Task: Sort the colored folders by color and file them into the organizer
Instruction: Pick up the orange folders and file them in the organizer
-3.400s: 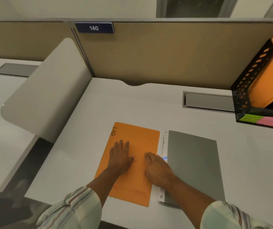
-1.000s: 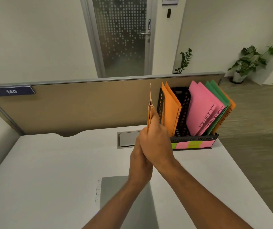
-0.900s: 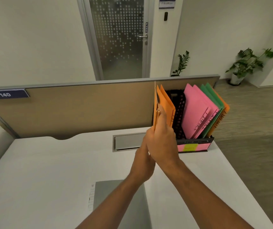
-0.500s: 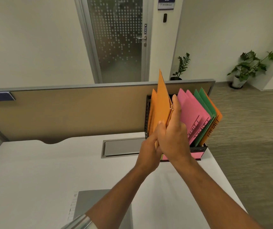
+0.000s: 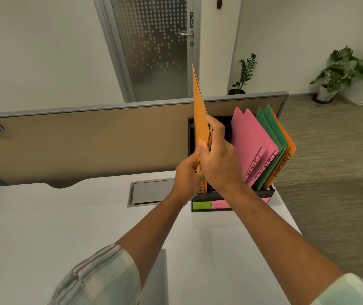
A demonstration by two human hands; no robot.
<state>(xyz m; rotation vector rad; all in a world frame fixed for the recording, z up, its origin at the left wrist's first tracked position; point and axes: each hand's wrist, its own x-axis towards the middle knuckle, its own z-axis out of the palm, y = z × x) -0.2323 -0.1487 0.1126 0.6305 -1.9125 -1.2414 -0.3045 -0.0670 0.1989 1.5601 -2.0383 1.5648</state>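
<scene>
Both hands meet at the left end of the black mesh organizer (image 5: 266,192), which stands on the white desk (image 5: 44,216) against the tan partition (image 5: 88,139), off at about one o'clock from the person. An orange folder (image 5: 199,111) stands on edge between them, its top corner poking above the partition rail and its lower edge down in the leftmost slot. The right hand (image 5: 219,159) wraps it from the right, fingers (image 5: 214,126) curled over the folder's near edge and closed on it, thumb on the left face. The left hand (image 5: 187,175) pinches the lower part from the left, fingertips hidden behind the paper. To the right, at two o'clock, two pink folders (image 5: 250,144) lean rightward, then two green folders (image 5: 272,130), then another orange one (image 5: 288,148) at the far end. Coloured labels (image 5: 209,204) run along the organizer's front. A grey folder (image 5: 158,278) lies flat on the desk at six o'clock, under the left forearm.
</scene>
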